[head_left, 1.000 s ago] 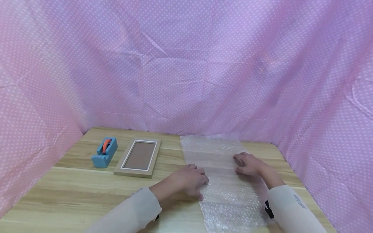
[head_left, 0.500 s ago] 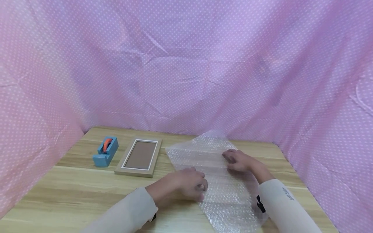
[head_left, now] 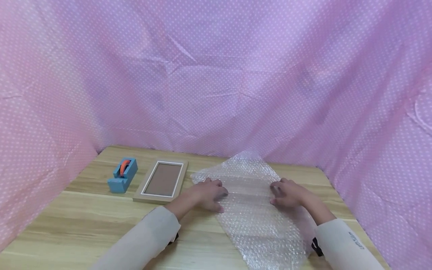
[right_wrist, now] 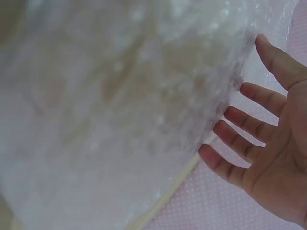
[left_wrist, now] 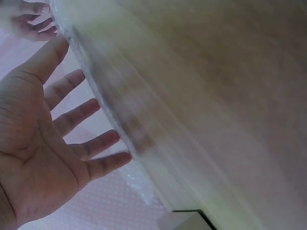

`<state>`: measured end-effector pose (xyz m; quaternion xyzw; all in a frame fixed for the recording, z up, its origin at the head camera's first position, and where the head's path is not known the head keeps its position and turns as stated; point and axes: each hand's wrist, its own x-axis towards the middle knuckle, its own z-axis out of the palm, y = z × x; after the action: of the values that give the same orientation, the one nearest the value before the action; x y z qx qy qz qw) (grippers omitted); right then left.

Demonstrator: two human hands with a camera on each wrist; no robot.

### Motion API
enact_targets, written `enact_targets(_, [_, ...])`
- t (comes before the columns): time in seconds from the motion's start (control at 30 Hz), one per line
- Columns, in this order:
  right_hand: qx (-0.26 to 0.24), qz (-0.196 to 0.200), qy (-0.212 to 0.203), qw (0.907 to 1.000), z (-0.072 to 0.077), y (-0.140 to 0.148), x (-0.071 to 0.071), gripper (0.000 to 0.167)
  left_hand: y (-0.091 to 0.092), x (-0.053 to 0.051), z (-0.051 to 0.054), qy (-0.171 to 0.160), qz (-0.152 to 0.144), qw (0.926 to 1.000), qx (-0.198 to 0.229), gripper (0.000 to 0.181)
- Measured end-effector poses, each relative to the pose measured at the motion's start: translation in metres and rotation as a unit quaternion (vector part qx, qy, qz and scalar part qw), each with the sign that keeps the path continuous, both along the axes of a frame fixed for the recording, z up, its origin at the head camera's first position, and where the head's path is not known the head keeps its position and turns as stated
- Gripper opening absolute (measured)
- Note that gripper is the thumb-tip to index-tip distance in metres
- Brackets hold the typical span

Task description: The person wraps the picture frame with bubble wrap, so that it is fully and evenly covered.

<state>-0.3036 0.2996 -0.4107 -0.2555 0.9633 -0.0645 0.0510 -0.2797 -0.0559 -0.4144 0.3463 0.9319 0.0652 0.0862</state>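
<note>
A clear sheet of bubble wrap (head_left: 253, 210) lies turned at an angle on the wooden table. Over its left edge is the left hand (head_left: 208, 195), fingers spread and fingertips touching the sheet. The right hand (head_left: 289, 193) rests its fingertips at the sheet's right edge, fingers slightly bent. Both wrist views show the palms uncovered: the left hand (left_wrist: 48, 124) and the right hand (right_wrist: 273, 134) have their fingers apart, tips along the film. Just left of the left hand lies a picture frame (head_left: 182, 176) with a beige border and a white inner line.
A blue tape dispenser (head_left: 118, 185) with an orange roll stands at the left, beside the picture frame. The wooden table (head_left: 84, 225) reaches back to a pink dotted curtain (head_left: 216, 93), which surrounds it at the back and both sides.
The bubble wrap has turned from lying straight to lying slanted, its far left corner swinging leftward. The left hand has moved left and away from the body; the right moved left, then back right.
</note>
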Motion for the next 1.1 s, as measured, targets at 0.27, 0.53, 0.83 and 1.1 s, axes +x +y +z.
enact_targets(0.27, [-0.041,0.042,0.003,0.9983,0.001,-0.008,-0.009,0.067,-0.006,0.011,0.012,-0.002,-0.007,0.9998,-0.019,0.056])
enact_targets(0.53, [-0.047,0.038,-0.009,0.9982,0.004,-0.013,-0.015,0.066,-0.009,0.019,0.020,-0.028,0.026,0.9992,-0.011,0.063])
enact_targets(0.83, [-0.061,0.047,-0.012,0.9970,0.003,-0.012,-0.012,0.064,-0.006,0.019,0.017,-0.030,0.043,0.9983,-0.025,0.068])
enact_targets(1.1, [-0.076,0.068,0.003,0.9948,0.004,0.002,-0.003,0.058,-0.009,0.020,0.013,-0.033,0.050,0.9980,-0.017,0.067])
